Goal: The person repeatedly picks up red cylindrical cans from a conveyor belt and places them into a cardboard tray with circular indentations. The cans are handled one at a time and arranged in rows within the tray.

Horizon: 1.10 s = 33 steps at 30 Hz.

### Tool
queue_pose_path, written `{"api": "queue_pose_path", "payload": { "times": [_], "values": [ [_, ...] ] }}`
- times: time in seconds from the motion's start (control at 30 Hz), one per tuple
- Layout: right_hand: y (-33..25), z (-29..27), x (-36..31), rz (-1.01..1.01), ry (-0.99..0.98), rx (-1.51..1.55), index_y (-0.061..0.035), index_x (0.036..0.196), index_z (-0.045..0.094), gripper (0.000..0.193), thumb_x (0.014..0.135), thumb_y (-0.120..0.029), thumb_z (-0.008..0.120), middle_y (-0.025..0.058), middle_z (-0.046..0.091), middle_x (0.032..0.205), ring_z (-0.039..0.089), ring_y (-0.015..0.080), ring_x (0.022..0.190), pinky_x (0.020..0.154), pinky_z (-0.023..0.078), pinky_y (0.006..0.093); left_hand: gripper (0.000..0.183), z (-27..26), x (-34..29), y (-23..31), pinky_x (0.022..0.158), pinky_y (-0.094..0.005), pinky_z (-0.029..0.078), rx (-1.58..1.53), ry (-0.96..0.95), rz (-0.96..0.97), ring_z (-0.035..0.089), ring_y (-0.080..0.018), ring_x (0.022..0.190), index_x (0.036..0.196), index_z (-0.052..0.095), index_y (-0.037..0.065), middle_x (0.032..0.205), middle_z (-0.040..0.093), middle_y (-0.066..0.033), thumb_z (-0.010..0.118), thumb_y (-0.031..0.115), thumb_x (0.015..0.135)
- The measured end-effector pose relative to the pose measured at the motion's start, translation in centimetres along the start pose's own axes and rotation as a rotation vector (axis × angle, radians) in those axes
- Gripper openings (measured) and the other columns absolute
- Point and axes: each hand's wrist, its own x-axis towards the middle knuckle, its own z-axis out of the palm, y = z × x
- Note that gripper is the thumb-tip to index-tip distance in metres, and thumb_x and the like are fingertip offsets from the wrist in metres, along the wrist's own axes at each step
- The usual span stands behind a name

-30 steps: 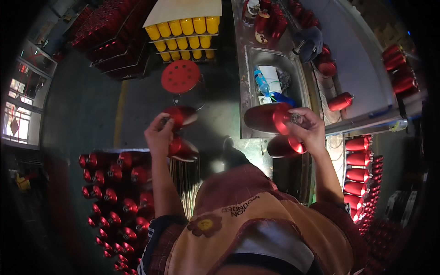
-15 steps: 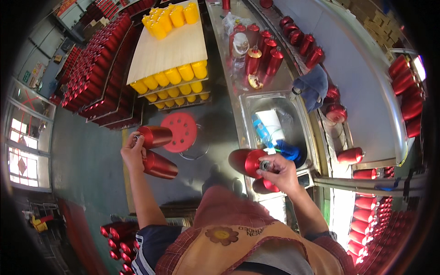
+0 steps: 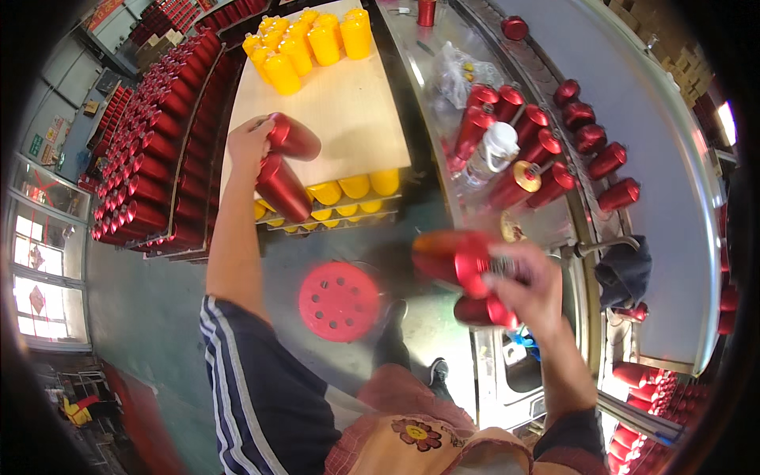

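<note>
My left hand [image 3: 248, 144] is reached forward and closed on the necks of two glossy red metal bottles. One red bottle [image 3: 294, 138] is over the pale wooden board [image 3: 348, 119]; the other red bottle [image 3: 283, 188] slants across the board's near left edge. Whether they touch the board I cannot tell. My right hand [image 3: 529, 283], smeared by motion, grips two more by their necks. Of these, the upper red bottle [image 3: 450, 257] points left, and the lower red bottle [image 3: 480, 310] hangs beneath it. Several yellow bottles [image 3: 294, 54] stand on the board's far end.
Red bottles crowd a stacked rack [image 3: 154, 150] at left. A round red stool [image 3: 339, 302] stands on the floor below the board. On the metal counter [image 3: 423, 67] at right are a clear jug [image 3: 491, 154], a plastic bag [image 3: 459, 75] and several red bottles. A dark cloth [image 3: 625, 273] hangs near the sink.
My left hand has gone forward with its two bottles, from beside the stool to over the board. My right hand still holds its pair. The view has shifted toward the board.
</note>
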Motion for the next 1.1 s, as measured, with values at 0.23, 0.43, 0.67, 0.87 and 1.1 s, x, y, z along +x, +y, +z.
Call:
{"api": "queue_pose_path", "payload": {
  "times": [0.23, 0.43, 0.67, 0.87, 1.1],
  "values": [
    [-2.8, 12.6, 27.8, -0.231, -0.181, -0.026, -0.0030, 0.100, 0.068, 0.026, 0.078, -0.017, 0.075, 0.0053, 0.059, 0.070, 0.056, 0.0119, 0.059, 0.054, 0.045, 0.0280, 0.022, 1.1, 12.4, -4.7, 0.048, -0.0290, 0.046, 0.411, 0.037, -0.015, 0.055, -0.0130, 0.047, 0.092, 0.076, 0.004, 0.063, 0.065, -0.0062, 0.069, 0.019, 0.078],
    [-0.1, 22.9, 40.7, -0.236, -0.225, -0.311, -0.0030, 0.094, 0.070, 0.026, 0.076, -0.022, 0.072, 0.0152, 0.069, 0.090, 0.065, 0.0329, 0.086, 0.080, 0.050, 0.0406, 0.036, -0.2, 13.2, -5.8, 0.054, -0.0299, 0.048, 0.357, 0.092, -0.004, 0.057, -0.0140, 0.049, 0.108, 0.071, 0.003, 0.067, 0.066, -0.0088, 0.070, 0.026, 0.079],
    [0.8, 24.3, 41.6, -0.395, -0.231, -0.321, -0.0045, 0.109, 0.068, 0.035, 0.080, -0.023, 0.074, 0.0115, 0.067, 0.081, 0.064, 0.0212, 0.071, 0.068, 0.051, 0.0331, 0.028, -3.3, 14.4, -6.5, 0.045, -0.0299, 0.039, 0.005, 0.343, 0.140, 0.049, -0.0104, 0.046, 0.109, 0.068, 0.001, 0.057, 0.053, -0.0024, 0.068, 0.018, 0.087],
    [2.0, 22.1, 42.9, -0.302, -0.078, 0.055, -0.0098, 0.118, 0.064, 0.036, 0.085, -0.023, 0.072, 0.0038, 0.060, 0.069, 0.056, 0.0132, 0.061, 0.060, 0.049, 0.0297, 0.024, -5.5, 17.8, -9.8, 0.081, -0.0300, 0.052, 0.289, 0.499, 0.362, 0.067, -0.0199, 0.090, 0.112, 0.067, 0.002, 0.102, 0.071, -0.0122, 0.060, 0.013, 0.092],
    [3.5, 20.2, 42.0, -0.688, 0.029, -0.056, -0.0086, 0.124, 0.055, 0.043, 0.086, -0.023, 0.069, 0.0133, 0.061, 0.106, 0.061, 0.0248, 0.097, 0.080, 0.051, 0.0353, 0.028, -8.0, 17.2, -12.8, 0.089, -0.0309, 0.050, 0.206, 0.134, 0.388, 0.062, -0.0212, 0.104, 0.120, 0.060, -0.002, 0.114, 0.065, -0.0144, 0.055, 0.009, 0.095]
  ]
}}
